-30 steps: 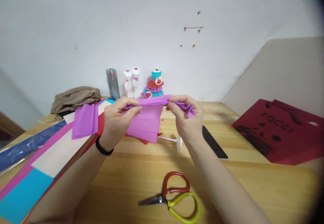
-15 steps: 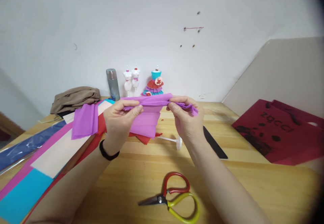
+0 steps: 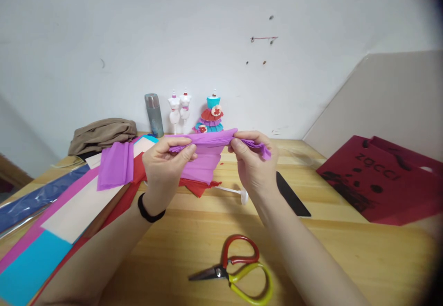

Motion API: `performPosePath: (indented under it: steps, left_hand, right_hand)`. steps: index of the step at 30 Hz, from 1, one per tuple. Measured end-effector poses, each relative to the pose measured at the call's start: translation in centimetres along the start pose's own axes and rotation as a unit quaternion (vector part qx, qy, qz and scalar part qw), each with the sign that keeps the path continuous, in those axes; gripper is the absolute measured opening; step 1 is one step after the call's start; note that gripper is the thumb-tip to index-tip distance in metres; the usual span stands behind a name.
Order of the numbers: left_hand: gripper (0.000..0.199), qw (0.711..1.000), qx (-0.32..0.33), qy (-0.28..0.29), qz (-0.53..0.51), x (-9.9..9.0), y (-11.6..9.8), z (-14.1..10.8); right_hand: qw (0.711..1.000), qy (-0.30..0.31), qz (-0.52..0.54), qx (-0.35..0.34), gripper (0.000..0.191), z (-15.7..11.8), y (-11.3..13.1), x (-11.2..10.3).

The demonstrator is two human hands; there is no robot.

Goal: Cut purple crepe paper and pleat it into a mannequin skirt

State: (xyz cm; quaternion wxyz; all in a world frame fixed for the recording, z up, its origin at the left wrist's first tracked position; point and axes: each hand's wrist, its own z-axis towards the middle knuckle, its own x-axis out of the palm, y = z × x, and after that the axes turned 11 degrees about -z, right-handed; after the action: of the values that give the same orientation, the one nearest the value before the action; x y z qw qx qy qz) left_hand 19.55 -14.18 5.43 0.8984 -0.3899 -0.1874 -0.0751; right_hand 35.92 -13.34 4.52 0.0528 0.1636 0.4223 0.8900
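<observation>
A purple crepe sheet is stretched between my two hands above the table, its upper edge gathered in folds. My left hand, with a black band at the wrist, pinches the gathered edge between thumb and fingers. My right hand pinches the same edge farther right, and a short folded end sticks out past its thumb. Under the sheet lie a piece of red crepe and a white stand, partly hidden. Scissors with red and yellow handles lie on the table nearer to me.
Coloured paper strips and a purple piece lie at left beside brown cloth. Along the wall stand a flask, small white dress forms and a dressed form. At right are a black slab and red bag.
The lower part of the hanging purple sheet has risen slightly and shifted a little. Both hands keep their pinch on its edge and have barely moved.
</observation>
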Motion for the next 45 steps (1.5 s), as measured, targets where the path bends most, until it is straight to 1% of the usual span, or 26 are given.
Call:
performPosePath:
  steps: [4, 8, 14, 19, 23, 26, 32, 36, 40, 45]
  left_hand:
    - [0.010, 1.000, 0.011, -0.007, 0.015, -0.1, 0.4, 0.0]
    - [0.010, 1.000, 0.015, -0.007, 0.022, 0.0, 0.2, -0.1]
    - [0.011, 0.997, 0.069, 0.010, 0.033, 0.0, 0.0, -0.1]
    - [0.014, 0.996, 0.076, 0.017, 0.050, -0.2, 0.0, 0.1]
    - [0.016, 0.996, 0.058, 0.012, 0.060, -0.2, -0.1, 0.3]
    - [0.018, 0.998, 0.030, 0.011, 0.056, -0.1, -0.4, 0.5]
    - [0.023, 0.998, -0.031, 0.049, 0.027, -0.2, -1.0, 0.9]
    - [0.018, 0.996, -0.058, 0.064, 0.018, -0.3, -1.5, 0.9]
    - [0.012, 0.995, -0.072, 0.069, 0.011, -0.4, -1.6, 1.1]
    - [0.012, 0.997, -0.061, 0.046, 0.002, -0.1, -1.6, 1.1]
  right_hand:
    - [1.000, -0.006, 0.006, -0.006, 0.011, -0.2, 0.0, 0.2]
    - [1.000, -0.015, -0.008, -0.016, 0.012, -0.4, 0.1, 0.2]
    - [0.999, -0.009, -0.020, -0.031, 0.012, -0.3, 0.1, 0.0]
    - [0.999, -0.013, -0.041, -0.029, 0.012, -0.2, 0.1, -0.1]
    - [0.999, -0.009, -0.041, -0.032, 0.012, -0.2, 0.3, -0.2]
    - [0.999, -0.012, -0.038, -0.030, 0.012, -0.2, 0.4, -0.1]
    - [0.998, -0.024, -0.035, -0.039, 0.012, 0.0, 0.3, -0.2]
    - [0.999, -0.020, -0.018, -0.045, 0.013, 0.1, 0.2, -0.3]
    - [0.998, -0.024, -0.025, -0.046, 0.013, 0.0, 0.3, -0.3]
    - [0.998, -0.033, -0.044, -0.042, 0.012, -0.1, 0.4, -0.1]
